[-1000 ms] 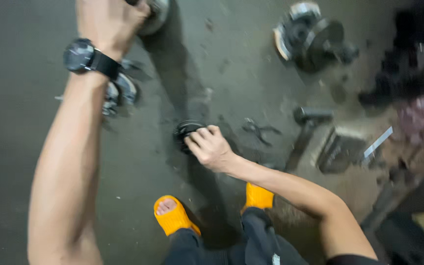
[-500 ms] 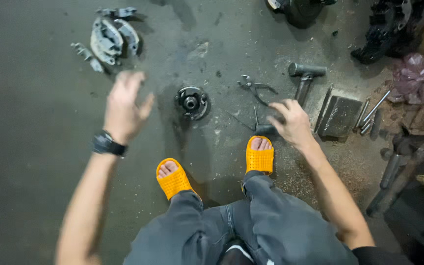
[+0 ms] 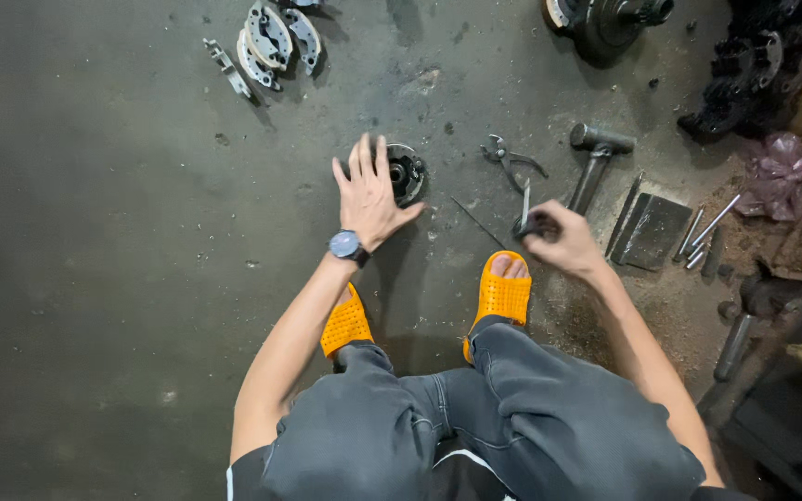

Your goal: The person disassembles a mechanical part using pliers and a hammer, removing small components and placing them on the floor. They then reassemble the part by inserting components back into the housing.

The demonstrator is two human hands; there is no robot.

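From the head camera, the person squats on a dark concrete floor (image 3: 95, 278) and looks down at both hands. The left hand (image 3: 368, 190) is open, with its fingers spread flat, and it rests against the left side of a small round metal hub (image 3: 407, 173). The hub lies flat on the floor, just ahead of the person's feet, with its hole facing up. The left hand is the nearer one to the hub; the right hand is off to the right, apart from it. The right hand (image 3: 559, 239) is closed around a thin tool (image 3: 524, 211) with a dark handle, and its metal tip points up and away from the person. The tool is held just above the right orange sandal (image 3: 501, 292). Farther out lie pliers (image 3: 510, 160) and a hammer (image 3: 594, 158), whose long handle points back toward the person. A flat dark metal plate (image 3: 652, 232) and some thin rods (image 3: 709, 232) lie near the right edge of the floor. Curved brake shoes (image 3: 271, 37) lie near the far edge. A crumpled purple bag (image 3: 786, 172) sits at the far right. No labels or signs show.
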